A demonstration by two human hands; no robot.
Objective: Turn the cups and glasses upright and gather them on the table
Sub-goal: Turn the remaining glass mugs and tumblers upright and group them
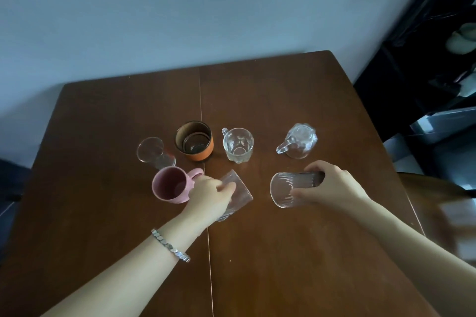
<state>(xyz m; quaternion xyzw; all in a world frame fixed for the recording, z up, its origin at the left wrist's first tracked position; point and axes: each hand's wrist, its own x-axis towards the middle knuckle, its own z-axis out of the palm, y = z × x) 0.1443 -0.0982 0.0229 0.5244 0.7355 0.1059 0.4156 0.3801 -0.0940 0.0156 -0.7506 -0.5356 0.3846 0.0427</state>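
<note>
My left hand (211, 194) grips a clear glass (238, 192) that leans over near the table's middle seam. My right hand (332, 184) holds a ribbed clear glass (288, 189) on its side, mouth facing left. A pink mug (171, 184) stands upright just left of my left hand. Behind them stand an orange-banded cup (194, 140) and a clear handled mug (238, 144), both upright. A small clear glass (153, 152) lies tilted at the left. A clear handled mug (298, 140) at the right sits upside down.
The brown wooden table (270, 252) has a seam down its middle and meets a pale wall at the back. Dark shelving (425, 59) stands to the right. A rounded wooden chair back (438, 195) is at the table's right edge.
</note>
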